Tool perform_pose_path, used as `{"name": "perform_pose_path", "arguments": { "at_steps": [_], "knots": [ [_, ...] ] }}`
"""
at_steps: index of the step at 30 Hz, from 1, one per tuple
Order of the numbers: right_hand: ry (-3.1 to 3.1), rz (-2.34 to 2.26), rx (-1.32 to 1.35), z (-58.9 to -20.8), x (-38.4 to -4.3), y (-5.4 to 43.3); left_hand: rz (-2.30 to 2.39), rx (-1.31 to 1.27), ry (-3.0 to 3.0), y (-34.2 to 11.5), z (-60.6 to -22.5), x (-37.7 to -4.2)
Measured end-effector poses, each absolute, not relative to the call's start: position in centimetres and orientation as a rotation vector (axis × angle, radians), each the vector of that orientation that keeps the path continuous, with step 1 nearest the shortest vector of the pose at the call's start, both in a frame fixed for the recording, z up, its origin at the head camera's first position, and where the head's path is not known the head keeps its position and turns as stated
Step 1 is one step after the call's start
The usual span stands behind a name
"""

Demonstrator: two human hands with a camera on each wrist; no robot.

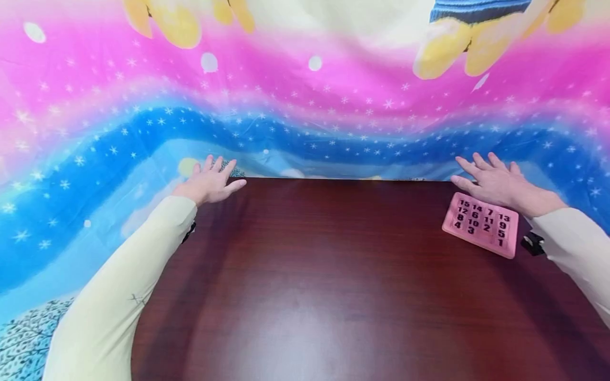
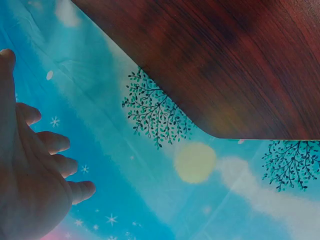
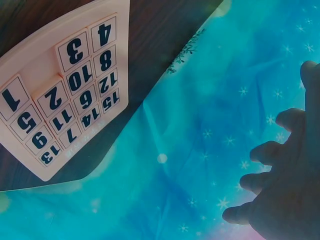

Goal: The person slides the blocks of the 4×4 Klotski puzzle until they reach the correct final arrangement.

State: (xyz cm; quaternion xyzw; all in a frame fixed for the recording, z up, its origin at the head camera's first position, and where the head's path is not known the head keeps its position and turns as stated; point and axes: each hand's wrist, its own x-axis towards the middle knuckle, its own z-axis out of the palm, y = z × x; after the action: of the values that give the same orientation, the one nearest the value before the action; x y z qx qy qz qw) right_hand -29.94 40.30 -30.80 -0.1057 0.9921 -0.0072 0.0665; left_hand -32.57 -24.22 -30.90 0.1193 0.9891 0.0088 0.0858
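A pink sliding number puzzle [image 1: 480, 224] lies on the right side of the dark wooden table [image 1: 324, 275]. Its numbered tiles and one blank slot show up close in the right wrist view, where the puzzle [image 3: 65, 90] fills the upper left. My right hand [image 1: 500, 182], fingers spread, hovers over the table's far right corner, just beyond the puzzle, and holds nothing. At the far left corner my left hand [image 1: 208, 182] is stretched out, its fingers apart and nothing in them. The left wrist view has this hand [image 2: 35, 165] at its left edge, away from the tabletop.
A patterned cloth [image 1: 286, 106] in pink and blue, with snowflakes and yellow shapes, hangs behind the table and along its left side. Black wrist bands [image 1: 532, 243] show by the cream sleeves [image 1: 109, 296]. Light reflects off the near part of the tabletop.
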Motion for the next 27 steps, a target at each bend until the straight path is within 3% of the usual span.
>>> {"name": "perform_pose_path", "arguments": {
  "at_steps": [27],
  "knots": [
    [3.109, -0.225, -0.345, -33.3, -29.5, 43.5, 0.071, 0.448, 2.968, -21.0, -33.7, -33.9]
  ]
}}
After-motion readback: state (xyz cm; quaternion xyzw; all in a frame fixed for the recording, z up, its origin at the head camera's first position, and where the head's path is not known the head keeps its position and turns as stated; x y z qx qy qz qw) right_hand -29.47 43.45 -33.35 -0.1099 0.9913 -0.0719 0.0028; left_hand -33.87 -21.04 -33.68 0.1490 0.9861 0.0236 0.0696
